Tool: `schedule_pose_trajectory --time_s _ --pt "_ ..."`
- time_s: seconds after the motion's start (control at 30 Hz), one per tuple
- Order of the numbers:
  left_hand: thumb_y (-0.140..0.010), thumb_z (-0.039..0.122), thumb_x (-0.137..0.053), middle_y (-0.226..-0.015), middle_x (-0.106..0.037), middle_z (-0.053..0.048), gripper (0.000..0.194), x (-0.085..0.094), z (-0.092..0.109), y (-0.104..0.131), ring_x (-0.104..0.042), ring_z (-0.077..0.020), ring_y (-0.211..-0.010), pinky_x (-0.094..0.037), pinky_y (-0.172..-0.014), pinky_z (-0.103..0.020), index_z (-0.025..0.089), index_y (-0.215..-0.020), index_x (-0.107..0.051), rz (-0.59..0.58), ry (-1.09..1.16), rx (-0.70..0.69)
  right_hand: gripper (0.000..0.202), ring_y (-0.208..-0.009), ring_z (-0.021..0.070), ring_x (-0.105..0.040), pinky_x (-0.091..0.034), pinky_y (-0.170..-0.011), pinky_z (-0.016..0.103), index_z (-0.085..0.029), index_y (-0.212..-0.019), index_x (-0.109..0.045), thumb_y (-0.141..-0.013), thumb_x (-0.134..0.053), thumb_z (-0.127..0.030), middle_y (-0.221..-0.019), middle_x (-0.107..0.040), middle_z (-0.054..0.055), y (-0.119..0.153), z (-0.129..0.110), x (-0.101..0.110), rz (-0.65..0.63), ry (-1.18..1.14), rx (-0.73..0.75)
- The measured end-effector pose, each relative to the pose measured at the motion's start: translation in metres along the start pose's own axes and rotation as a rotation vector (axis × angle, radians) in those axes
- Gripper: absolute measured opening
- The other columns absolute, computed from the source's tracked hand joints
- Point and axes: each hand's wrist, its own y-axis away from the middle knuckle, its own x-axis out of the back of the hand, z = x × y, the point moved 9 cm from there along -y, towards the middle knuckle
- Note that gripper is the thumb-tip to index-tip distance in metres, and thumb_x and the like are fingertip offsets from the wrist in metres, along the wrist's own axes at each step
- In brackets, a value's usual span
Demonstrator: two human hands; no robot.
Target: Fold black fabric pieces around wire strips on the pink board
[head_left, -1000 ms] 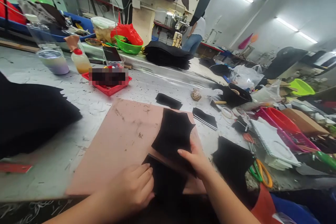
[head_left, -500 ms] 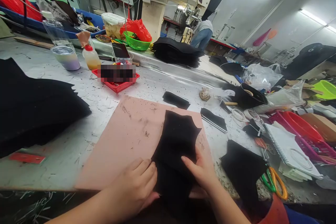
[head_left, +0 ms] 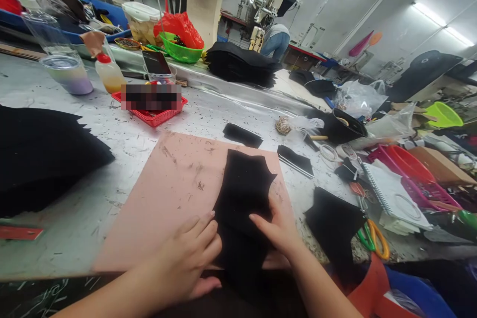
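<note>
A black fabric piece (head_left: 244, 184) with a curved left edge and a pointed right corner lies on a pink board (head_left: 160, 198). Its near end hangs over the table edge. My left hand (head_left: 196, 251) is at the fabric's left edge, fingers stretched out and the thumb apart, its fingertips beside or touching the edge. My right hand (head_left: 278, 226) holds the right side, with the thumb on top and the fingers along the edge, partly hidden. Another cut black piece (head_left: 331, 218) lies to the right, partly over scissors (head_left: 374, 241) with green and orange handles.
Stacked black pieces (head_left: 48, 154) lie at left. Small black strips (head_left: 243, 135) sit beyond the board. A red basket (head_left: 154, 118), a bottle (head_left: 108, 72) and a tumbler (head_left: 67, 74) stand behind. A spiral notebook (head_left: 395, 198) lies at right. A person (head_left: 276, 39) bends over in the background.
My left hand's fingers have straightened and its thumb has spread away from the fabric. My right hand keeps its hold. The view has shifted slightly, so things appear further left and higher.
</note>
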Motion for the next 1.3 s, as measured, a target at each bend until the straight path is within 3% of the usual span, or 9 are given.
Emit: schedule_pose_trajectory --time_s 0.2,0.4,0.63,0.73,0.87,1.3 --pt "-0.075 0.065 -0.047 -0.130 -0.049 -0.018 0.059 -0.006 0.003 -0.004 -0.047 -0.0343 -0.117 -0.038 -0.090 -0.040 0.015 -0.102 -0.060 -0.080 -0.045 -0.029 0.050 -0.118 0.0251 -0.048 -0.039 -0.100 0.042 -0.019 -0.120 -0.048 -0.071 -0.059 -0.024 -0.124 -0.055 0.008 0.000 0.006 0.001 -0.021 -0.067 -0.023" --pt "-0.071 0.064 -0.054 -0.121 -0.057 -0.020 0.059 -0.007 0.009 -0.013 -0.052 -0.0339 -0.110 -0.036 -0.092 -0.040 0.013 -0.101 -0.061 -0.048 -0.080 -0.009 0.043 -0.107 0.0251 -0.055 -0.042 -0.095 0.042 -0.018 -0.111 -0.051 -0.069 -0.059 -0.024 -0.113 -0.060 0.010 -0.001 0.008 0.001 -0.004 0.039 -0.063" --pt "-0.075 0.062 -0.052 -0.122 -0.057 -0.016 0.061 -0.015 0.047 -0.028 -0.051 -0.0307 -0.113 -0.033 -0.096 -0.040 0.012 -0.111 -0.056 -0.029 -0.042 -0.262 0.045 -0.103 0.0256 -0.055 -0.043 -0.091 0.042 -0.019 -0.114 -0.050 -0.070 -0.059 -0.022 -0.107 -0.061 0.009 0.001 0.012 0.005 -0.004 0.086 -0.060" --pt "-0.073 0.062 -0.055 -0.120 -0.058 -0.017 0.061 -0.017 0.047 -0.034 -0.054 -0.0318 -0.108 -0.037 -0.093 -0.041 0.012 -0.108 -0.058 -0.065 -0.023 -0.252 0.050 -0.080 0.0207 -0.061 -0.049 -0.072 0.035 -0.020 -0.116 -0.048 -0.068 -0.060 -0.020 -0.084 -0.061 0.003 0.006 0.024 0.008 -0.109 -0.039 -0.175" --pt "-0.073 0.061 -0.055 -0.120 -0.058 -0.017 0.061 -0.019 0.047 -0.039 -0.055 -0.0321 -0.107 -0.038 -0.091 -0.042 0.013 -0.111 -0.059 -0.125 -0.002 -0.245 0.051 -0.053 0.0113 -0.051 -0.042 -0.053 0.025 -0.018 -0.114 -0.047 -0.065 -0.060 -0.017 -0.062 -0.050 -0.007 0.012 0.036 0.019 -0.113 -0.137 -0.324" --pt "-0.072 0.063 -0.055 -0.127 -0.053 -0.015 0.062 -0.024 0.045 -0.040 -0.052 -0.0338 -0.110 -0.036 -0.094 -0.044 0.015 -0.110 -0.060 -0.140 0.015 -0.214 0.043 -0.055 0.0116 -0.052 -0.043 -0.054 0.025 -0.021 -0.107 -0.052 -0.066 -0.062 -0.017 -0.061 -0.051 -0.007 0.011 0.040 0.023 -0.055 -0.133 -0.315"
